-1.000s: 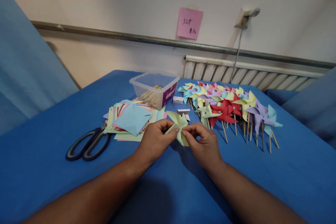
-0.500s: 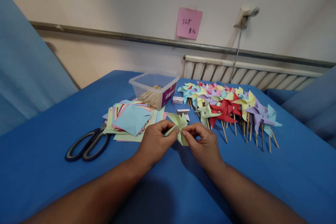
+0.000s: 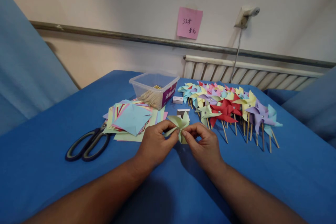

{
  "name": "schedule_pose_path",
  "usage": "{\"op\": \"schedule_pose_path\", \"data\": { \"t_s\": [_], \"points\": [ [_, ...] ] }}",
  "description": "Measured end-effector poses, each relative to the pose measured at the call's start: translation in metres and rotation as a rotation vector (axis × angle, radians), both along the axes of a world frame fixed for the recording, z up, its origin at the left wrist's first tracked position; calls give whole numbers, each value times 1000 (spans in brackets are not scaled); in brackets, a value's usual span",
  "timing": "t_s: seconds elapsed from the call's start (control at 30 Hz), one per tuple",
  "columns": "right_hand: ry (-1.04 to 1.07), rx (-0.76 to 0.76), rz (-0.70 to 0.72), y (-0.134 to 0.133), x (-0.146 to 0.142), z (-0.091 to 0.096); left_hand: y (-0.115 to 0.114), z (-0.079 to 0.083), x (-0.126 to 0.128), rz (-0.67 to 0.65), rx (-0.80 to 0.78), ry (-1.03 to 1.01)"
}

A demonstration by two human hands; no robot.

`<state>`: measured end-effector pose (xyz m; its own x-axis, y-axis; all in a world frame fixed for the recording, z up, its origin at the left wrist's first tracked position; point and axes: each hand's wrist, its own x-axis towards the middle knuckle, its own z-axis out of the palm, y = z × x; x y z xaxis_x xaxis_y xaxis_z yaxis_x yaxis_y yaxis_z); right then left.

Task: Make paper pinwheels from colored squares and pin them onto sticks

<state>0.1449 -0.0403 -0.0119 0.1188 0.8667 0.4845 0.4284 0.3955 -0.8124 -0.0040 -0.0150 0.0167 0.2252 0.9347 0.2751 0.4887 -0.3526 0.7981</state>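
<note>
"2 hands in view; grip of each?"

"Left hand [image 3: 156, 141]: thumb and fingers pinched on the pale green folded paper [image 3: 178, 121]. Right hand [image 3: 206, 143]: fingertips pinched on the same piece, close to the centre."

"And the location?"

"Over the blue cloth [image 3: 39, 164], between the paper stack [image 3: 132, 117] and the pinwheels [image 3: 224, 110], just in front of the small open box [image 3: 181, 112]."

"Likely trouble?"

"Possibly a folded tip springing free, from easing a thumb too early. Perhaps a tear or crease at the centre, from pulling the 2 grips apart."

"State of the centre itself?"

"Cannot tell; covered by fingertips, so a fold slipping there easy to miss."
</note>
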Motion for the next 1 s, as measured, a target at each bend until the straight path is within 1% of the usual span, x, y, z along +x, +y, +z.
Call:
{"op": "schedule_pose_path", "data": {
  "t_s": [0.13, 0.27, 0.43, 0.63, 0.7, 0.73, 0.83, 0.9, 1.0],
  "points": [
    [-2, 21, 21, 0, 0, 1, -2, 0, 0, -8, 47, 1],
    [-22, 33, 32, 0, 1, 1, -3, 0, 0, -13, 49, 8],
    [-39, 42, 35, 0, 2, 0, -3, 0, 1, 15, 70, 9],
    [-30, 146, -34, 5, 6, -3, -4, -1, 1, 19, 90, 0],
    [65, 103, 4, 7, 7, -6, -5, -1, 1, 16, 84, -13],
    [145, 58, 54, 9, 7, -7, -5, -1, 1, 13, 81, -20],
    [436, -112, 279, 12, 5, -10, -5, 0, 1, 11, 63, -37],
    [563, -217, 386, 13, 4, -10, -5, 0, 1, 17, 42, -43],
    [628, -311, 410, 13, 3, -9, -5, 0, 2, 19, 1, -59]
  ]
}}
